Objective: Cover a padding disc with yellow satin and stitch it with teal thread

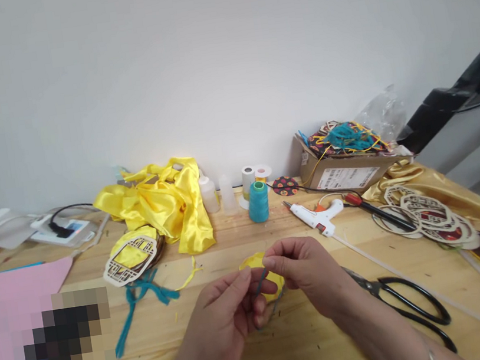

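Note:
Low over the table's front middle, my left hand [235,306] and my right hand [300,270] are close together. A thin teal thread [261,281] runs between them, pinched by the right thumb and forefinger. The left fingers curl around its other part, and a loose length dangles below. Behind the fingers lies a yellow fabric piece [251,260], partly hidden; whether the thread is attached to it I cannot tell. Farther back stands a cone of teal thread [258,202]. Black-handled scissors [385,291] rest beside my right forearm.
Yellow satin [162,200], wooden lattice frames [130,258] and teal strips [148,291] lie left. A white glue gun [319,215], a cardboard box [341,171] and more lattice pieces [432,215] stand or lie right. Plastic bottles [209,195] line the wall. A power strip [62,229] sits far left.

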A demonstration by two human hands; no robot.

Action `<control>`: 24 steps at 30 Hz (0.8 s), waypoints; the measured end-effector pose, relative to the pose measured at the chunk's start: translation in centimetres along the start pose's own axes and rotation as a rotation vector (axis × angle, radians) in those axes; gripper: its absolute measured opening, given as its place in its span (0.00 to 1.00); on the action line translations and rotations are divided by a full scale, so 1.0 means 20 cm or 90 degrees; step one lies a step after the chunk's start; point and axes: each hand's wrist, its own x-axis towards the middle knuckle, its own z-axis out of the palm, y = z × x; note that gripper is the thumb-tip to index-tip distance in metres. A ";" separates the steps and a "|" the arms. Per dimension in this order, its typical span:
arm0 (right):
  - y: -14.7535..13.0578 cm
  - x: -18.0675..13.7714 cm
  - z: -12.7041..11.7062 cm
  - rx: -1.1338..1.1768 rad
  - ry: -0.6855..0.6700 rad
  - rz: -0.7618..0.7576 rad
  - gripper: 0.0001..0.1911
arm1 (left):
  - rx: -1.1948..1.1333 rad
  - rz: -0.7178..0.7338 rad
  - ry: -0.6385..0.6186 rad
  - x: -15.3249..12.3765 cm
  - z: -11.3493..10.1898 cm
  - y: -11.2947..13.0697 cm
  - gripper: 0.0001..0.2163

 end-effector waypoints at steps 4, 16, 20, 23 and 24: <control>0.00 0.00 0.00 -0.023 -0.005 -0.008 0.07 | -0.017 -0.031 -0.006 -0.02 0.00 0.00 0.09; 0.01 -0.01 -0.01 -0.016 -0.008 0.024 0.16 | 0.055 0.017 0.053 -0.01 0.01 0.02 0.09; 0.03 -0.03 -0.02 -0.005 -0.047 0.064 0.18 | 0.078 0.020 0.051 -0.01 0.01 0.02 0.10; 0.03 -0.04 -0.01 0.046 -0.048 0.067 0.14 | 0.104 0.010 0.039 0.00 0.02 0.00 0.12; 0.03 -0.04 0.00 0.063 -0.038 0.059 0.13 | 0.111 0.005 0.037 0.00 0.02 0.00 0.12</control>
